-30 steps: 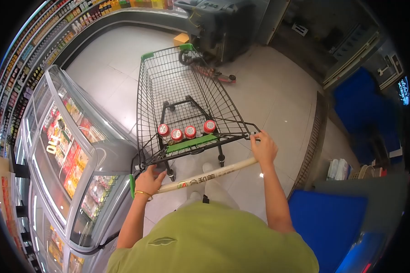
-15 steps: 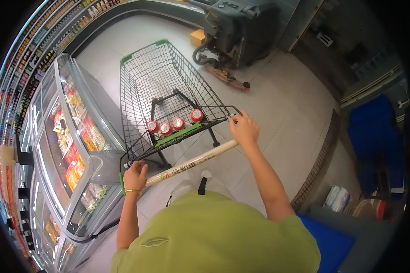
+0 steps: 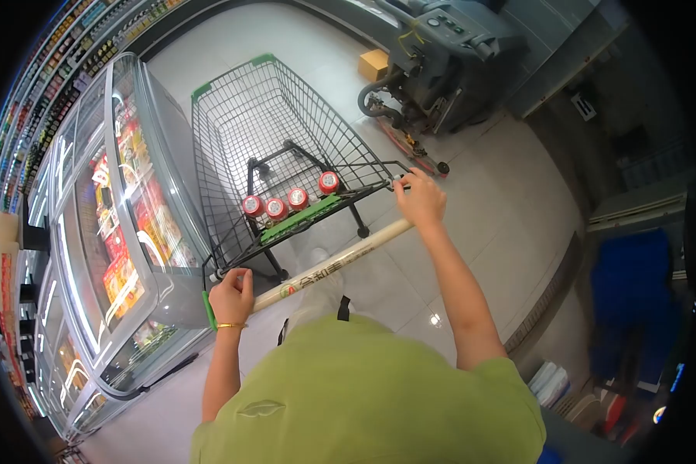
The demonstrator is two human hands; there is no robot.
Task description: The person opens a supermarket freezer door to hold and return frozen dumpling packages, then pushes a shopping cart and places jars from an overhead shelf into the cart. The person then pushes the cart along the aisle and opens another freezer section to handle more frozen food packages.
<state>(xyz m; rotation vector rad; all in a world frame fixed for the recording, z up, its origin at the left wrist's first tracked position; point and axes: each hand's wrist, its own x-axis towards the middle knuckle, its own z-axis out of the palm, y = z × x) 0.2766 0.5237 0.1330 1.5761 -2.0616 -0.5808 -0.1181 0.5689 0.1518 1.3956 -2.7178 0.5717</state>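
A black wire shopping cart (image 3: 274, 100) with green corner pieces stands in front of me. Its cream handle (image 3: 336, 263) runs across below the basket, with printed characters on it. At the left end of that handle my left hand (image 3: 232, 296) is closed round the bar, a yellow band on its wrist. My right hand (image 3: 423, 199) grips the right end, fingers curled near the cart's corner. Several round containers with red rims (image 3: 298, 198) and pale tops sit in a row inside the basket, behind the green strip (image 3: 300, 220) nearest the handle.
Glass-topped freezers (image 3: 151, 185) full of packaged food line the left, close to the cart. A grey floor-cleaning machine (image 3: 464, 58) stands ahead right, beside a yellow box (image 3: 373, 66). Stocked shelves (image 3: 62, 85) curve along the far left. Blue material (image 3: 630, 301) hangs at right.
The view has shifted; the floor machine and box now appear further right, and the freezer edge sits lower relative to the cart. Both hands keep their hold on the handle.
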